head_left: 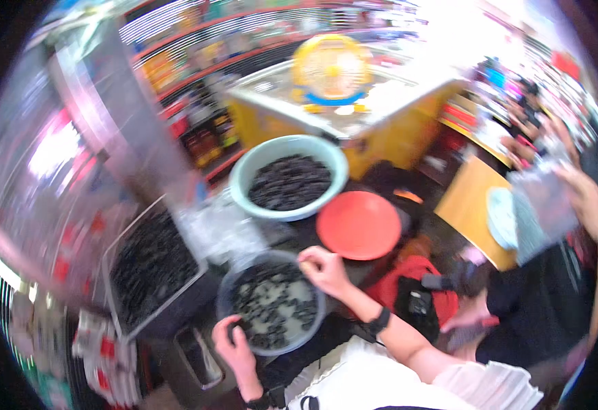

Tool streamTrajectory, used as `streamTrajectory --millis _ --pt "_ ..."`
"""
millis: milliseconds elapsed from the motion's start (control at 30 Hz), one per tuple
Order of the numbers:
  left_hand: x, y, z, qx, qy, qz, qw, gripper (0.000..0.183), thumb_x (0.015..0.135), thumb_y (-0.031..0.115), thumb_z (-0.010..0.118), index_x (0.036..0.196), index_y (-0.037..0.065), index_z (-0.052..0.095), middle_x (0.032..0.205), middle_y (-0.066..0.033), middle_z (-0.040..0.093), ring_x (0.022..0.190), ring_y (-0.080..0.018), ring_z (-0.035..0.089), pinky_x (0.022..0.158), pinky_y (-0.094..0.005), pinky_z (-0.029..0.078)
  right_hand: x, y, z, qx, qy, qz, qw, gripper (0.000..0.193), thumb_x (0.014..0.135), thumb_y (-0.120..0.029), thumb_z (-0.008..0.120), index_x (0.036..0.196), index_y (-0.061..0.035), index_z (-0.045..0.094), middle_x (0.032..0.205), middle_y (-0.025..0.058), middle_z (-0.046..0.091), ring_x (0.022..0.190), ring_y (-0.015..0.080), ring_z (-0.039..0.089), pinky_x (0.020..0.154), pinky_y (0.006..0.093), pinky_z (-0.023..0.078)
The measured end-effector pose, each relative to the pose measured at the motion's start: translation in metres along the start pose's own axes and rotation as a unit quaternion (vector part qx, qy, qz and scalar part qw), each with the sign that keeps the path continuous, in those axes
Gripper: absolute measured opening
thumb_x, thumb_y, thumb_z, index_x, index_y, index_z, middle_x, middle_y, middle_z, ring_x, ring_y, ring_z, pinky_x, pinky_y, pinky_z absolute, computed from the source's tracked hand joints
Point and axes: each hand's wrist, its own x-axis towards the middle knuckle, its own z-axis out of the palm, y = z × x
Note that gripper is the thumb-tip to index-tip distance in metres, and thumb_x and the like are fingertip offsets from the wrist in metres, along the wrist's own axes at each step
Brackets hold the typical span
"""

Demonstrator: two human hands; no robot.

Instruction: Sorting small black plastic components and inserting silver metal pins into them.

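Note:
A translucent bowl (224,287) stands in front of me, holding cloudy liquid with many small dark pieces (272,301) in it; blur hides their exact kind. My left hand (234,352) is at the bowl's near left rim, thumb and fingers curled round a small dark piece (233,331). Over the bowl's right rim, my right hand (323,270) is closed, fingertips pressed together; whatever they may hold is too blurred to name. Behind the bowl sits a pale green basin (241,184) filled with similar dark pieces. An orange-red round basin (359,225) lies to its right.
At left is a clear-walled bin (112,301) of dark pieces, with crumpled plastic (220,225) beside it. A phone (198,357) lies near my left wrist. Beyond, a yellow fan (332,68) tops a chest freezer (395,133). On the right, another person holds a clear bag (545,205).

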Motion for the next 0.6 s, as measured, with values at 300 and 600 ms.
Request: streamTrajectory --millis 300,600 --pt "-0.009 -0.005 0.008 -0.027 -0.026 0.05 0.998 0.032 0.096 0.013 0.055 0.121 -0.005 0.058 0.118 -0.015 0.063 0.115 -0.0288 0.058 0.109 -0.0404 0.04 -0.032 -0.034 -0.031 -0.112 -0.052 -0.032 0.992 0.024 0.092 -0.013 0.065 0.115 -0.0062 0.065 0.104 0.0135 0.07 0.103 0.0327 0.066 0.093 0.0433 0.052" --pt "-0.008 -0.017 0.007 -0.008 -0.004 0.064 0.998 0.031 0.097 0.009 0.055 0.124 -0.005 0.059 0.121 -0.0164 0.063 0.118 -0.03 0.058 0.11 -0.0414 0.04 -0.051 -0.012 -0.037 -0.079 -0.086 -0.116 0.986 0.046 0.095 -0.018 0.065 0.138 -0.0084 0.052 0.151 0.0217 0.042 0.141 0.0404 0.043 0.117 0.0467 0.037"
